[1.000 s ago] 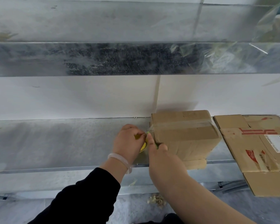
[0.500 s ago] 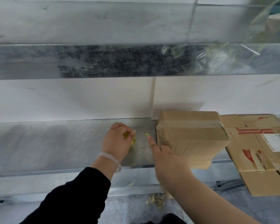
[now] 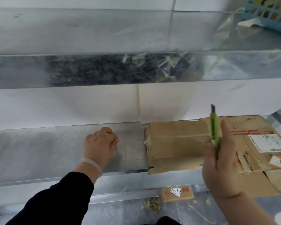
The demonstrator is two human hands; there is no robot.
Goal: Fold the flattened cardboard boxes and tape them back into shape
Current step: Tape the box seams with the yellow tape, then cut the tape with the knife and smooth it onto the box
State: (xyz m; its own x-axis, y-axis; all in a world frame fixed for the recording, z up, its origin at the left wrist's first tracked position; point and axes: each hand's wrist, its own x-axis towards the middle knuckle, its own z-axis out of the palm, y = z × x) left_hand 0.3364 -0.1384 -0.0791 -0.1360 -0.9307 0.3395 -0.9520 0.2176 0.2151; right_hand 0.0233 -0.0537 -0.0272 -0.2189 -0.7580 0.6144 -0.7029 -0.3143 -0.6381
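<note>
Crowding shelf (image 3: 39, 148): flattened cartons (image 3: 258, 143), basket (image 3: 269, 12).

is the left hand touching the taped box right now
Apart. The head view shows the left hand resting on the metal shelf, with a strip of bare shelf between its fingers and the taped box.

The shelf (image 3: 39, 151) is showing dull, mottled galvanized metal with a brighter front edge. On the shelf, the box (image 3: 177, 143) is presenting matt brown cardboard, with a glossy clear tape strip (image 3: 177, 137) lying across it. Right of the box, the knife (image 3: 214, 132) is showing a smooth green plastic body and a dark metal blade.
</note>
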